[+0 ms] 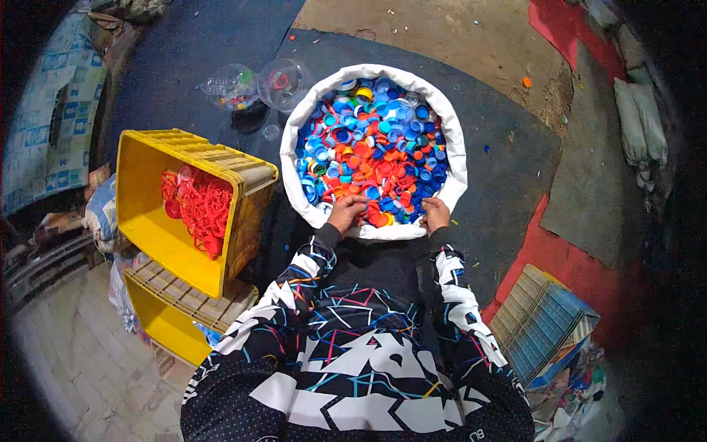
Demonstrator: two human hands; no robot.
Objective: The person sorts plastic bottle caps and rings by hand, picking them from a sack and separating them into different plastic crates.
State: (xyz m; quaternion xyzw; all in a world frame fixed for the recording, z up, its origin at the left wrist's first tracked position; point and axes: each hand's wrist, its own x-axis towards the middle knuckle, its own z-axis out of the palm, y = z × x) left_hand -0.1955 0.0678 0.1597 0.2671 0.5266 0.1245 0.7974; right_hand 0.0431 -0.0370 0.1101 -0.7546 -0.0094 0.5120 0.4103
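A round container with a white cloth rim (pixel 460 158) is full of loose plastic bottle caps (pixel 375 151), mostly blue and red. At its near left edge, my left hand (pixel 346 214) has its fingers curled together beside red caps; what they hold, if anything, is hidden. My right hand (pixel 435 214) is over the near right edge by dark blue caps, thumb and fingers brought together, and any small thing between them cannot be made out. A yellow crate (pixel 166 247) on the left, tipped toward me, holds red plastic pieces (pixel 197 210).
Another yellow crate (pixel 166 317) lies under the first. Clear plastic containers (pixel 283 85) with caps inside stand beyond it on the dark mat (pixel 508 155). At the lower right is a crate with blue and beige sides (pixel 541 324). An orange cap (pixel 526 82) lies on the floor.
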